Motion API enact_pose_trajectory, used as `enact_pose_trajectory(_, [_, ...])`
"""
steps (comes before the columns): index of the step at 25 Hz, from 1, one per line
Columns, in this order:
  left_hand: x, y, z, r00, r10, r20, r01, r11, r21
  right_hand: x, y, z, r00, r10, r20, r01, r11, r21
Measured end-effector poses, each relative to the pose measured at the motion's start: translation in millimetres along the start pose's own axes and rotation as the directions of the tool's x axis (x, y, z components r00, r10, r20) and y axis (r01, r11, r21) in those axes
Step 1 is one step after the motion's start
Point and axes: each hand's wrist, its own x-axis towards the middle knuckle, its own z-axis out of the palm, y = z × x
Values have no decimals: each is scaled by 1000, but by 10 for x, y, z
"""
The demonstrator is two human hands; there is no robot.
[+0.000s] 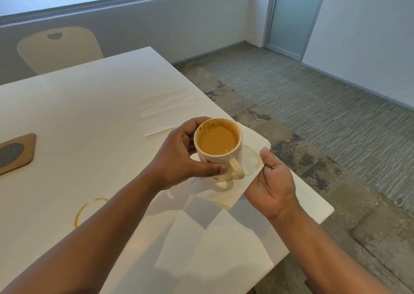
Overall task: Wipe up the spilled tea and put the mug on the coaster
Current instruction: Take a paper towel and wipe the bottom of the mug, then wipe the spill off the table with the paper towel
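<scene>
My left hand [179,157] grips a white mug [220,157] of milky tea, its fingers and thumb curled round the body. The mug's handle points toward me. Under it lies a white paper towel [251,159] marked with a brown tea ring. My right hand [274,181] holds that towel's right edge, thumb on top and palm up. A brown ring of spilled tea [86,209] stains the white table [89,114] near my left forearm, which hides part of it. The wooden coaster [15,153] with a woven centre lies at the table's left edge.
A second, tea-stained paper towel [165,112] lies flat beyond the mug. A cream perforated chair [59,49] stands behind the table's far side. The table's right edge runs close to my right hand, with grey carpet [313,105] below.
</scene>
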Motion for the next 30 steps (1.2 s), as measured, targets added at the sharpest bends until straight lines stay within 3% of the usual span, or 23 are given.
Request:
enact_pose_trajectory(7, [-75,-113,-181,999,-10,-44,9,1000,-9,-27,-322,22,974,-189,-127,154,957,-244])
enact_pose_trajectory(14, [-190,-199,-295,995,-41,-95,36,998,-55,51,-529,-89,883,-382,-271,170,800,-575])
enact_pose_trajectory(17, [-220,-219,-305,992,-57,-115,47,995,-88,60,-596,-181,826,-512,-236,176,632,-755])
enact_pose_trajectory(19, [-239,-231,-308,990,-63,-123,52,994,-93,39,-619,-194,837,-513,-190,165,567,-807])
enact_pose_trajectory(23, [-258,-258,-313,990,-72,-123,59,992,-107,-11,-649,-221,875,-471,-112,179,528,-830])
enact_pose_trajectory(27, [-267,-255,-302,988,-81,-133,66,991,-118,-80,-713,-215,925,-375,-67,180,584,-792])
enact_pose_trajectory(30, [-272,-232,-292,986,-84,-141,66,989,-129,-77,-735,-128,887,-461,-35,175,406,-897])
